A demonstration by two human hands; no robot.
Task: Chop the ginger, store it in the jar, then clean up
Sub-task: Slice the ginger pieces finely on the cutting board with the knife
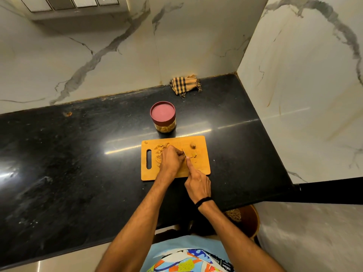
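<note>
Lidded jar (162, 114) perhaps holds pieces (165, 128); left hand (170, 160) pinches ginger (193, 154), right hand (198, 183) grips knife (184, 152).

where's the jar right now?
Head view: the red-lidded jar stands on the black counter, just behind the far edge of the cutting board. The checked cloth lies further back by the wall.

Black band (203, 200), right wrist; pale-blue shirt (176, 249), multicoloured print.

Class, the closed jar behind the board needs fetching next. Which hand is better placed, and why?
Probably the left hand: holding ginger on the board, it sits directly before the jar, while the right hand grips the knife farther right.
</note>
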